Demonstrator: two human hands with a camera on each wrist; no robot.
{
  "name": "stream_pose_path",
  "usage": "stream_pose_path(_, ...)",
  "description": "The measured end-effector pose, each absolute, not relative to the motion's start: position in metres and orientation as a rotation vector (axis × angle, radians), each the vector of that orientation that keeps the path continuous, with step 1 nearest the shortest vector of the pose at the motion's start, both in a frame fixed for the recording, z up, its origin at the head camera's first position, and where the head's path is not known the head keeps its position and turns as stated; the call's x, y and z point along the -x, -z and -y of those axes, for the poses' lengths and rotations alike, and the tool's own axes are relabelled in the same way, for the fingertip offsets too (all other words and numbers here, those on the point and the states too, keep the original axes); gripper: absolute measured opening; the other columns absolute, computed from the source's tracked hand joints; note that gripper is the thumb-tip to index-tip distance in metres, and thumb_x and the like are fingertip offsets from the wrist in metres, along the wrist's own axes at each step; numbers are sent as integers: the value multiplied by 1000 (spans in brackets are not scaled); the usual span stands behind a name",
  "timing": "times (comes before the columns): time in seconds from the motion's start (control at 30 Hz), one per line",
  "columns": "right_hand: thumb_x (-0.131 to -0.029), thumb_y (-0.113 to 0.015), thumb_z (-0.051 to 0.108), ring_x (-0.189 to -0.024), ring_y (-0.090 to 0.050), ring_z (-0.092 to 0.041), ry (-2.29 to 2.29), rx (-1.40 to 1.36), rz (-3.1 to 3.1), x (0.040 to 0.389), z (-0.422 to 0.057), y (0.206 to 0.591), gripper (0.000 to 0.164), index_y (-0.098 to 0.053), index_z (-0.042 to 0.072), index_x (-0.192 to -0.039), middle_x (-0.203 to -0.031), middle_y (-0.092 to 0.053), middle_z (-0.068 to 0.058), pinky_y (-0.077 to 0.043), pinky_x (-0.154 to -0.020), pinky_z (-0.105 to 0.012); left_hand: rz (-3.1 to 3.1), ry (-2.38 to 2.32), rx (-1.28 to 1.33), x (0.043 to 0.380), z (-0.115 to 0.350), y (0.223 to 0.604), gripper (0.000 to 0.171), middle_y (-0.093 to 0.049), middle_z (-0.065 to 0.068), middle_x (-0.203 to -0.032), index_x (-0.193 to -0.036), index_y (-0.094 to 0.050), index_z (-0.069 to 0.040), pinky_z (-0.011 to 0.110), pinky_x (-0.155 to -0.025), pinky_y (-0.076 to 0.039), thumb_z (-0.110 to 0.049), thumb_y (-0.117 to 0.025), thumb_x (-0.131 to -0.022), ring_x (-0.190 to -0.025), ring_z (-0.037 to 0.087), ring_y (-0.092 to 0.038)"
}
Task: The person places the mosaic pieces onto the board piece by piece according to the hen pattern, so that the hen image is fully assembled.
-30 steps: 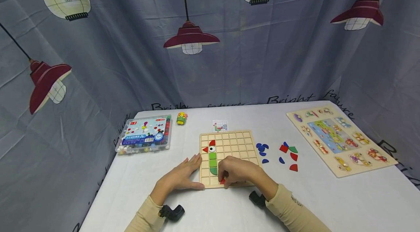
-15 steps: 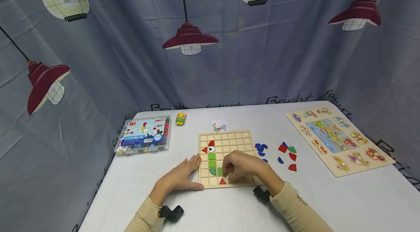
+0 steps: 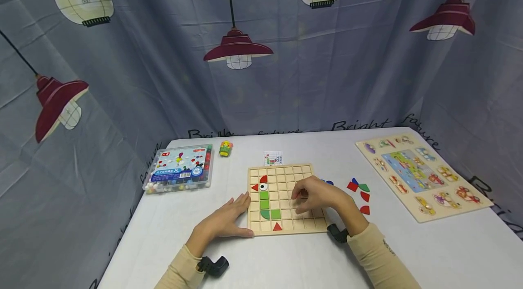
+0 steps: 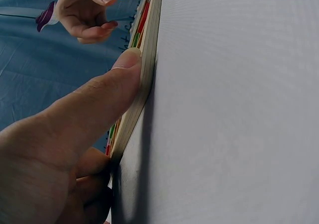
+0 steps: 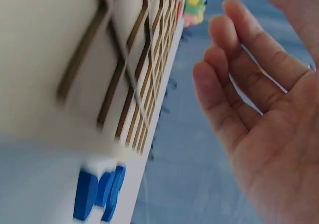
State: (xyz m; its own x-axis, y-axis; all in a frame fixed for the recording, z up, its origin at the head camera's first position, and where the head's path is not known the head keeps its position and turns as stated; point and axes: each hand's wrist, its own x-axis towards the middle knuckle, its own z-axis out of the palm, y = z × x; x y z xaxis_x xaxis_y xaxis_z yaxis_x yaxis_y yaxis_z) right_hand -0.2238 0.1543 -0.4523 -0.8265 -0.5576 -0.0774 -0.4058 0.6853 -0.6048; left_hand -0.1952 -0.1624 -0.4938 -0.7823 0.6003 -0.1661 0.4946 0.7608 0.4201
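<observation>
A wooden grid board (image 3: 286, 181) lies flat on the table. Along its left columns sit a red quarter piece (image 3: 263, 179), a red triangle (image 3: 255, 187), an eye tile (image 3: 263, 186), green squares (image 3: 264, 204), a dark green quarter piece (image 3: 265, 214) and a second red triangle (image 3: 277, 226). My left hand (image 3: 224, 219) rests on the table with spread fingers; its thumb (image 4: 107, 89) touches the board's edge. Above the board's right half hovers my right hand (image 3: 318, 192), fingers loosely bent and nothing between them. It hides some grid cells.
Blue pieces (image 5: 99, 189) lie beside the board's right edge, partly hidden in the head view. Farther right are red quarter pieces (image 3: 365, 196), a red square (image 3: 352, 186) and a picture puzzle (image 3: 392, 189). A pattern card (image 3: 273, 157), small figurine (image 3: 225, 148) and plastic case (image 3: 179, 168) stand behind and left.
My right hand has left the bottom red triangle, passed the green square beside the dark green quarter, and moved right and up off the pieces. The left hand stays put.
</observation>
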Motion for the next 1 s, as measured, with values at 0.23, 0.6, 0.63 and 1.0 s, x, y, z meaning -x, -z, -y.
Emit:
stream_pose_path(0.23, -71, -86, 22, -78, -57, -13, 869, 606, -2740, 234, -187, 449, 29, -72, 10, -93, -86, -66, -1, -50, -66, -24, -2665, -518, -836, 194, 162, 493, 107, -19, 13, -163, -153, -26, -2, 45, -125, -19, -63, -70, -77, -151, 27, -20)
stream_pose_path(0.6, -72, -85, 24, -80, -57, -15, 832, 456, -2819, 246, -224, 456, 34, -72, 8, -99, -89, -67, -2, -51, -69, -28, -2665, -513, -831, 194, 162, 493, 107, -18, 13, -163, -153, -26, -2, 45, -125, -18, -63, -70, -77, -151, 27, -20)
stream_pose_path(0.63, -72, -85, 24, -81, -56, -15, 826, 432, -2825, 247, -227, 456, 34, -72, 8, -99, -89, -67, -2, -50, -69, -29, -2664, -512, -831, 194, 162, 493, 106, -18, 13, -163, -153, -26, -2, 45, -125, -18, -63, -70, -77, -151, 27, -19)
stream_pose_path(1.0, -75, -82, 26, -87, -56, -21, 807, 314, -2878, 249, -261, 456, 39, -72, 5, -106, -95, -67, -7, -50, -71, -31, -2663, -517, -834, 194, 162, 492, 107, -18, 12, -163, -153, -26, -2, 45, -125, -18, -64, -69, -78, -152, 26, -18)
